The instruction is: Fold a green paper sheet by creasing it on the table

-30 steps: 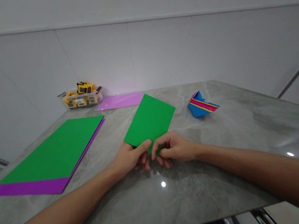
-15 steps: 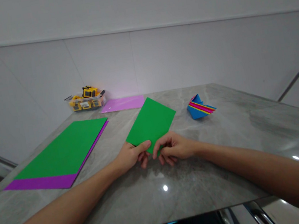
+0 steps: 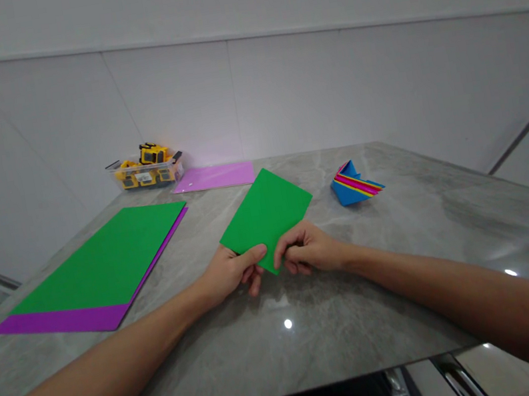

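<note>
A small green sheet of paper (image 3: 266,210) is held up off the table in both hands, one corner pointing toward me. My left hand (image 3: 236,268) grips its left lower edge, thumb on top and fingers underneath. My right hand (image 3: 309,248) pinches the lower right edge near the front corner, its fingers curled. To the right stands a folded blue paper piece (image 3: 352,184) with pink and yellow stripes. On the left lies a large green sheet (image 3: 103,262) over a purple sheet (image 3: 66,320).
A clear plastic box (image 3: 145,177) with yellow toy vehicles stands at the back left, against the wall. Beside it lies a pink sheet (image 3: 215,176). The grey marble-patterned table (image 3: 348,333) ends at a front edge close to me.
My right fingers have shifted slightly up the paper's edge, so the front corner now shows between the hands. The view has tilted a little; the other things stay put.
</note>
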`<state>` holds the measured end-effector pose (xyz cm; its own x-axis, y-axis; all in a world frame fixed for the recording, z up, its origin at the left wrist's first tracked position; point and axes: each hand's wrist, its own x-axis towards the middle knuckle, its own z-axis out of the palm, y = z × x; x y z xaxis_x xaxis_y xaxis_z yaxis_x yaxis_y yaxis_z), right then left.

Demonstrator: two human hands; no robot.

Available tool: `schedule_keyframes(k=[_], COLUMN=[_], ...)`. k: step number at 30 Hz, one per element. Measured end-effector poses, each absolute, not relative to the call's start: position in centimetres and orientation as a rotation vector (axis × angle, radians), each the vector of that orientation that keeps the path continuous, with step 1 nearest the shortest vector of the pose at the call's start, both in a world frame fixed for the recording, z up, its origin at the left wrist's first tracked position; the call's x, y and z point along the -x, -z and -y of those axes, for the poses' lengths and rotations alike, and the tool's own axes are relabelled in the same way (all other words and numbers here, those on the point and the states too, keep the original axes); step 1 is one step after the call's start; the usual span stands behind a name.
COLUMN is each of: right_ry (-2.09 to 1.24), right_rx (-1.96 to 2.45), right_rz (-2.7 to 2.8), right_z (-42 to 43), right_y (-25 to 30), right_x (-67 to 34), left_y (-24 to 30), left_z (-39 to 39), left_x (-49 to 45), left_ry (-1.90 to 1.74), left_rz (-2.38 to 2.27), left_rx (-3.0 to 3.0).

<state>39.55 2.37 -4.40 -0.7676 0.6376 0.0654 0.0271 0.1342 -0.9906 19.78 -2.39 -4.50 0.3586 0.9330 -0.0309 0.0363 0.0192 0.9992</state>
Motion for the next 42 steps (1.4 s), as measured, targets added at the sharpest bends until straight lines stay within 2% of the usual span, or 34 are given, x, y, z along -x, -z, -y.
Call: schedule_keyframes(k=[7,28,36,42], right_ry=[-1.779,-1.685,-1.642,-1.625], right_rx=[0.583,0.629,0.633,0.65], right_rz=[1.834,1.767,1.751,1.728], right_z=[-2.3,-3.1,-3.4,-3.0], right_y=[4.2,4.1,4.2,4.3], right_x=[-39.3,-39.6,-39.8,-39.2], left_y=[4.9,4.6,4.7,4.9], left_z=[2.7,3.0,3.0,2.4], left_x=[-20.0,-19.6,-19.8,-20.7], left_ry=[-0.783,-0.709,-0.751,-0.967], left_rz=[-0.931,-0.871,-0.874,-0.869], left_rx=[-1.334,-1.349,-1.347,-1.192])
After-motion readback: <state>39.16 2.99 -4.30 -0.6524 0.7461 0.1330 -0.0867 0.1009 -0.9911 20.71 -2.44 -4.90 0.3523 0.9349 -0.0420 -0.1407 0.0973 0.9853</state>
